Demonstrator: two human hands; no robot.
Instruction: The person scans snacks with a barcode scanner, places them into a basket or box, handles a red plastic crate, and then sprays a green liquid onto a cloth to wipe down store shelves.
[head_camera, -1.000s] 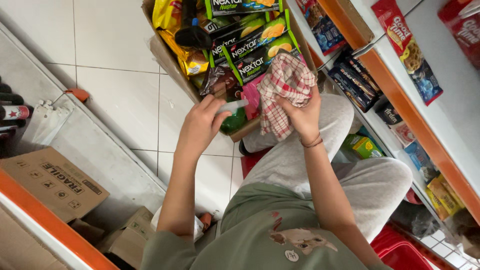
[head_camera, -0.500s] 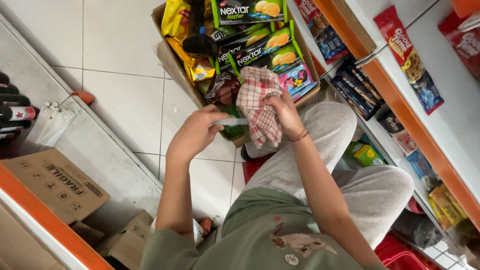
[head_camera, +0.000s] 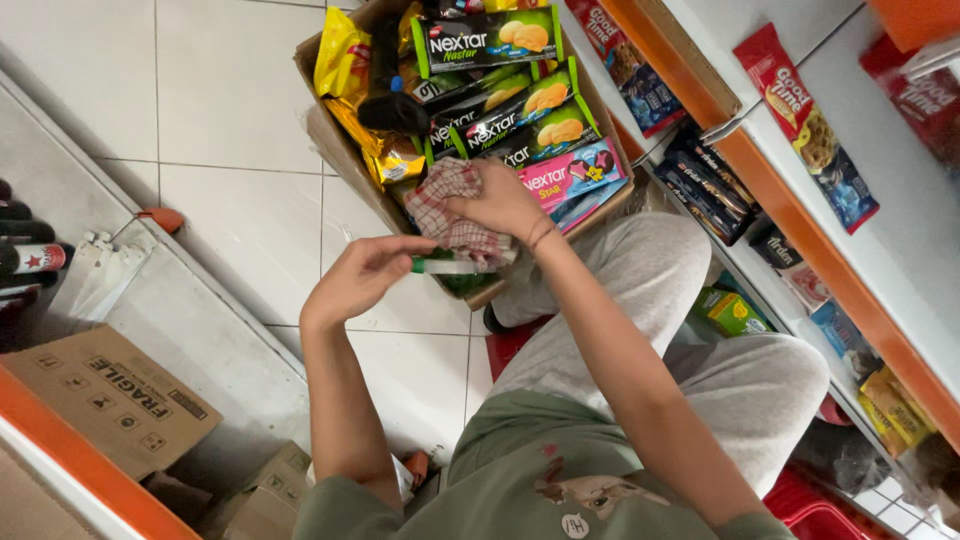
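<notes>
- Head view: I am watching the left hand (head_camera: 362, 280) pinching one end of a small green packet (head_camera: 447, 266), fingers curled narrow around it, holding it level just in front of the cardboard box (head_camera: 330, 140).
- The right hand (head_camera: 503, 200) is pressing a red-checked cloth (head_camera: 452, 210) against that packet, fingers bunched and closed on the fabric; the cloth is draping over the packet's far end, so I cannot tell how much of the packet is covered.
- I am judging the main risk as a slip: the left grip is only taking the packet by its end, and a hard wipe from the cloth could be twisting it loose, dropping it onto the white floor tiles (head_camera: 230, 90) or into the box.
- The box is sitting packed with biscuit packs (head_camera: 490, 40) and yellow bags (head_camera: 340, 60), right behind the hands; a wide sweep of the right elbow could be knocking the pink pack (head_camera: 573, 175) off the box edge.
- The shelf (head_camera: 800, 215) to the right is standing close to the person's knee (head_camera: 650, 260), so packets hanging there could be getting brushed.
- The cloth's loose corner could also be snagging on the box flap.
</notes>
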